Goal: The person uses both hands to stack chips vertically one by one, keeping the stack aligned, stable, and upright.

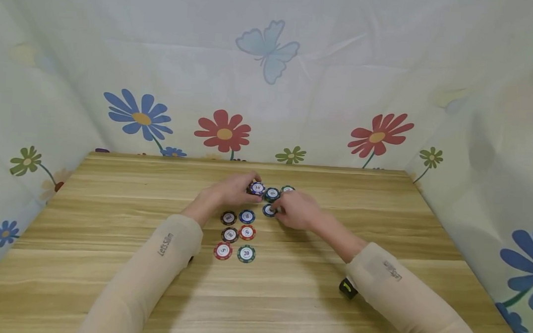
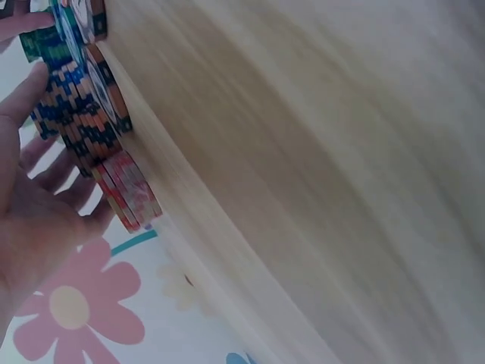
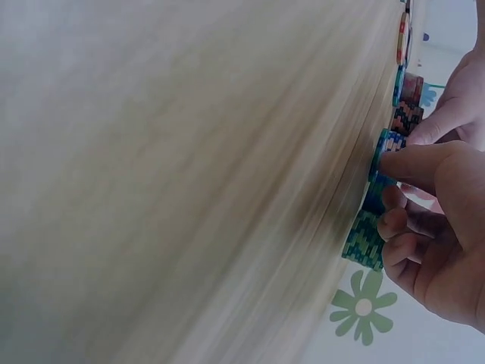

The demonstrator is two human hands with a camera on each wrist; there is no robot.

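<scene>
The left hand (image 1: 234, 191) curls round a round stack of blue-purple poker chips topped by a "10" (image 1: 257, 188), thumb on its near side and fingers behind. The right hand (image 1: 299, 211) pinches a flat blue-rimmed white-centred poker chip (image 1: 269, 210), which lies between the two hands, just on the near side of the stacks. A dark blue-rimmed stack (image 1: 272, 194) and a green-rimmed stack (image 1: 288, 189) continue the row rightward. The left wrist view adds a short red stack (image 2: 127, 191) beside the left fingers. Every stack's long axis stands upright from the wooden counter (image 1: 89, 228). Nearer the person, six loose chips (image 1: 246, 253) lie face up in two columns; the green "20" reads upright.
</scene>
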